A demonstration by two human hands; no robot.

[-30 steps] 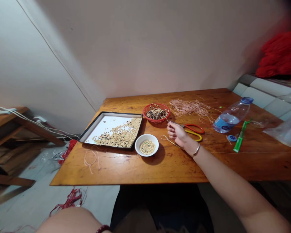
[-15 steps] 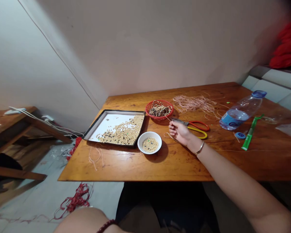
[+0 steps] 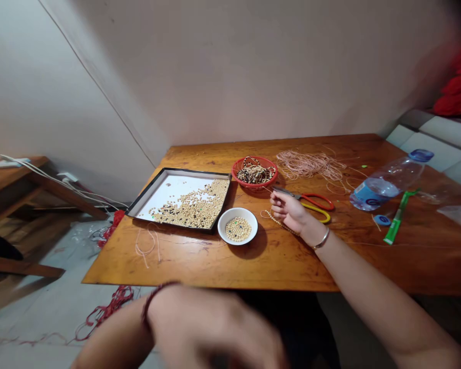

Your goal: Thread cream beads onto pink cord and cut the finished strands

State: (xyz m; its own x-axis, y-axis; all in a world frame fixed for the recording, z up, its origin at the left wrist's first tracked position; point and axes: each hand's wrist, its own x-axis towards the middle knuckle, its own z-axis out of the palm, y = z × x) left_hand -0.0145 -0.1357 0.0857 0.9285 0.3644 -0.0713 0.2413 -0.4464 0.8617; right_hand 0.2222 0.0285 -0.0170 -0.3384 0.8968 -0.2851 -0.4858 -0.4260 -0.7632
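Note:
My right hand point(image 3: 288, 209) is closed, pinching a thin cord; a string of pale beads point(image 3: 274, 219) on that cord trails beneath it onto the table. Just left of this hand stands a white bowl point(image 3: 222, 229) with loose cream beads and a few green and dark ones. Low in the foreground is my left hand point(image 3: 215, 328), smeared by motion, its fingers indistinct. Behind the right hand lie scissors point(image 3: 317, 202) with one red and one yellow handle. A red basket point(image 3: 235, 179) holding beaded strings sits beyond.
A black-rimmed tray point(image 3: 169, 225) of loose beads lies on the table's left. Pink cord point(image 3: 309, 165) is heaped at the back. Rightward are a tilted water bottle point(image 3: 388, 185), a blue cap point(image 3: 381, 220) and a green packet point(image 3: 396, 225). Red ribbon point(image 3: 109, 310) lies on the floor.
My left hand has come up into view at the bottom, over the table's front edge. My right hand keeps its pinch on the cord, and the view has shifted slightly.

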